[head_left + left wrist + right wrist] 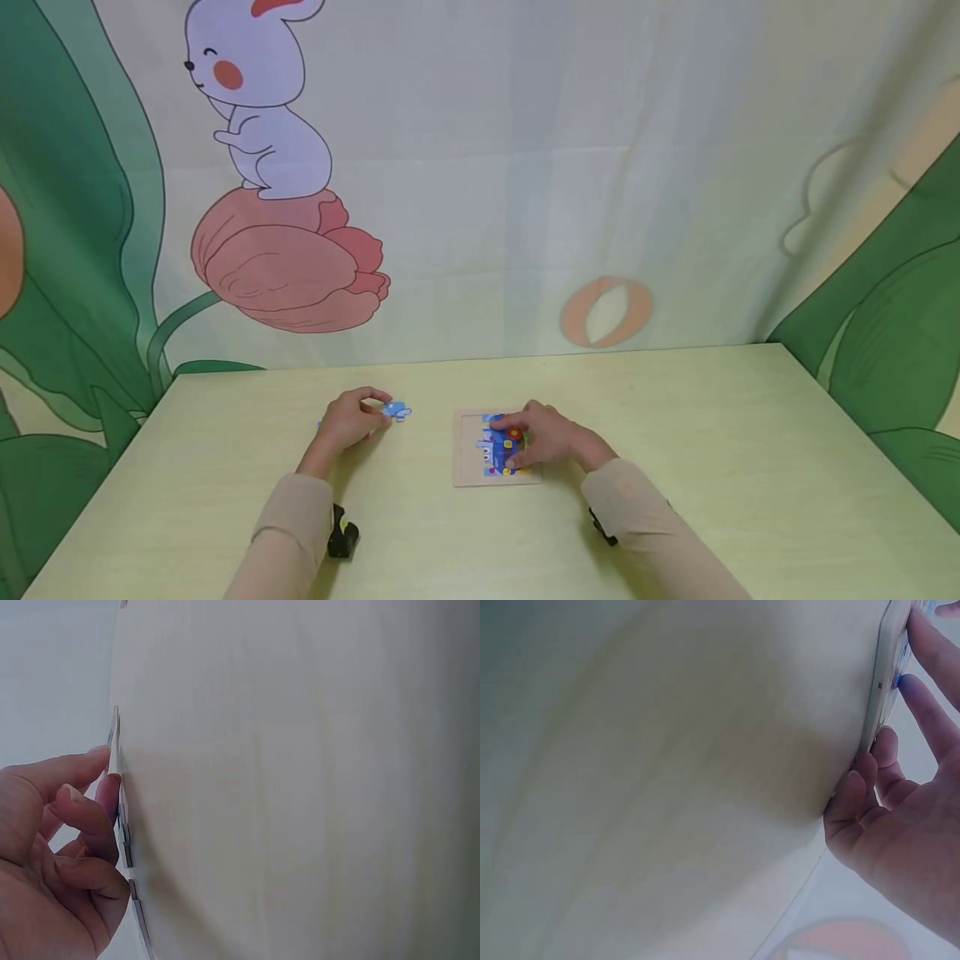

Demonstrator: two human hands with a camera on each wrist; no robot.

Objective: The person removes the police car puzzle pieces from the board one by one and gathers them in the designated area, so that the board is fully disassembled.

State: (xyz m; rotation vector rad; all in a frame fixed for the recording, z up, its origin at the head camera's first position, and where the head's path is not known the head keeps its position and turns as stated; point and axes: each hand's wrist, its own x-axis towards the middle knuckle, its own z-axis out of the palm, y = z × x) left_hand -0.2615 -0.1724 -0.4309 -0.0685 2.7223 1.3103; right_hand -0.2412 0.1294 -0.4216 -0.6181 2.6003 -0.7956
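Observation:
My left hand [348, 422] is at the left, thumb and index finger pinching the edge of a light-blue jigsaw piece [397, 411]. The left wrist view shows this thin piece [115, 731] at the fingertips, other fingers curled. More flat pieces [139, 915] lie on the table by that hand. To the right lies a square wooden puzzle board [467, 475] with a blue, partly filled picture [495, 450]. My right hand [551, 435] reaches over its right side, thumb and finger spread and touching the picture. In the right wrist view, the other fingers bend beside the board's edge [877, 682].
The pale wooden table [420, 542] spreads around both hands. Behind its far edge hangs a curtain [465, 208] printed with a rabbit, flower and leaves. A bit of blue [320, 424] shows left of my left hand. Black straps [343, 533] sit at both wrists.

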